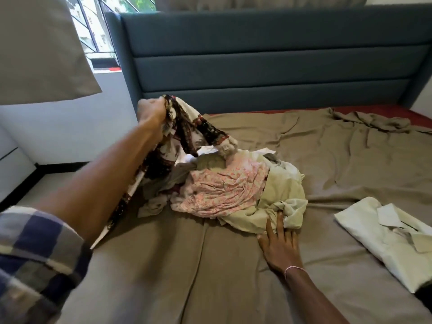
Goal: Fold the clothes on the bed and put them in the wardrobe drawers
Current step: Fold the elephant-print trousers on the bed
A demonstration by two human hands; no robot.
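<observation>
The bed [163,265] carries a heap of unfolded clothes [224,190] near its middle and a folded pale shirt [385,237] lying apart at the right. The left hand [150,111] grips a dark patterned garment [187,129], raised off the heap. The right hand [279,244] lies flat, fingers straight, touching the heap's edge.

A grey curtain [44,47] hangs beside a barred window [98,26], with a white wall [70,132] and dark skirting [63,165] below.
</observation>
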